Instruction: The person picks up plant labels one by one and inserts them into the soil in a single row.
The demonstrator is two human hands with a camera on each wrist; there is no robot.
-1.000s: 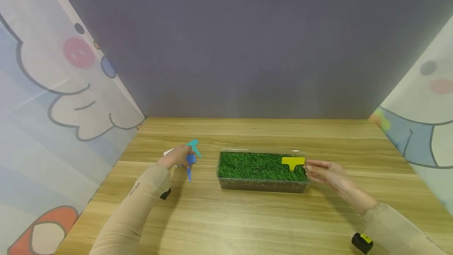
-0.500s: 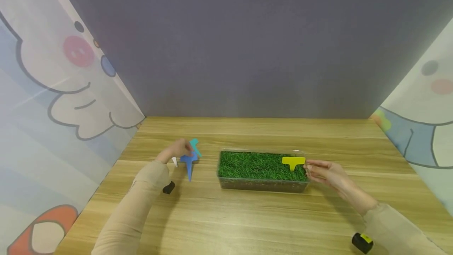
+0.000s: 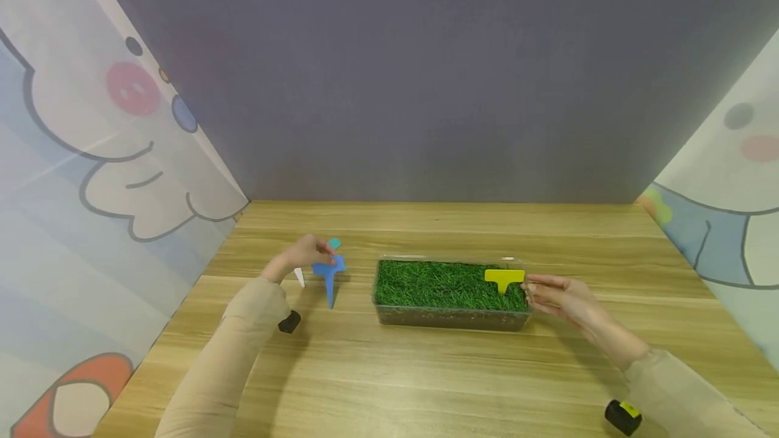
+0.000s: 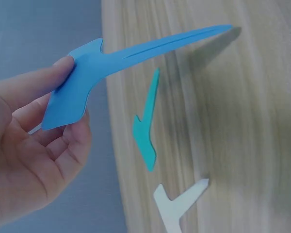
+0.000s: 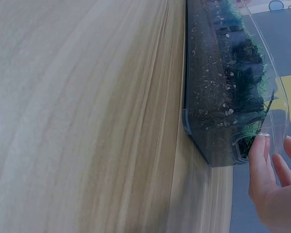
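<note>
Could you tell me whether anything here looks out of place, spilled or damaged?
Nothing stands out. The yellow tag stands upright in the grass tray, which the right hand touches at its end. The left hand pinches a blue tag; teal and white tags lie flat on the table.

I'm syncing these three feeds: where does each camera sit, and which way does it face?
Head: worn on the head, looking down at the wooden table, both sleeved arms and the clear grass-filled tray.
Left wrist: beside the left hand pinching the blue plastic plant label.
Right wrist: low along the table, right hand fingertips at the tray's end.
Head and right wrist share the tray.
</note>
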